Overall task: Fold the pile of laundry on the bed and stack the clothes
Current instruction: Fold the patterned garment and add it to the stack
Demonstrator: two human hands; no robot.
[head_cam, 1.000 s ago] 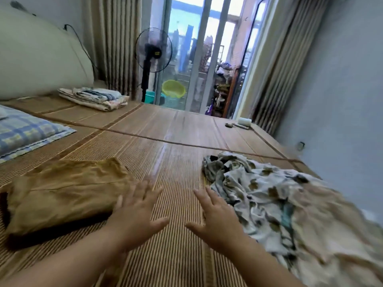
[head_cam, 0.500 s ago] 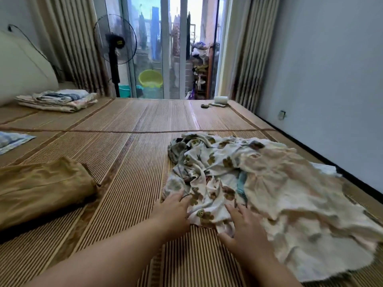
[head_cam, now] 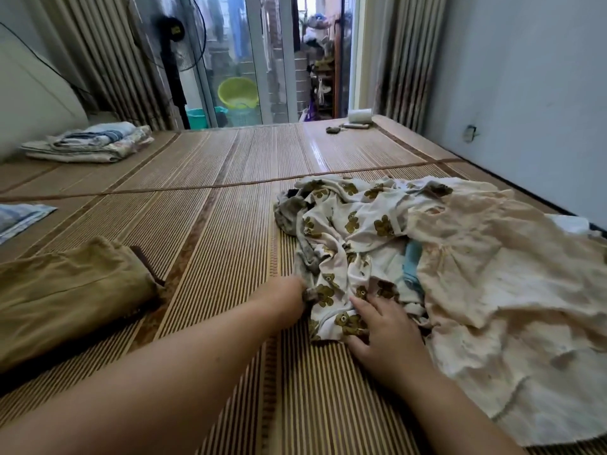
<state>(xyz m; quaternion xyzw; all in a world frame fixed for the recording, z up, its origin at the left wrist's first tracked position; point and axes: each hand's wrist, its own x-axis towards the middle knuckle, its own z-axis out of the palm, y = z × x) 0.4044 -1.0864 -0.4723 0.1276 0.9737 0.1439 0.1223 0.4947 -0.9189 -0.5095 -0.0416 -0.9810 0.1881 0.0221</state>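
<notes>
Big messy laundry pile [head_cam: 492,290] heaped at 3 o'clock on the bed mat [head_cam: 230,241], bear-print top [head_cam: 348,231] on its 9 o'clock side. At the near edge of that top, left hand [head_cam: 285,302] with fingers curled into the fabric, gripping it. Just at 3 o'clock of it, right hand [head_cam: 386,333], fingers spread flat on the same top. Way over at 9 o'clock, folded brown trousers [head_cam: 65,290], well apart from the pile. Up at 10 o'clock, another folded stack [head_cam: 88,144].
</notes>
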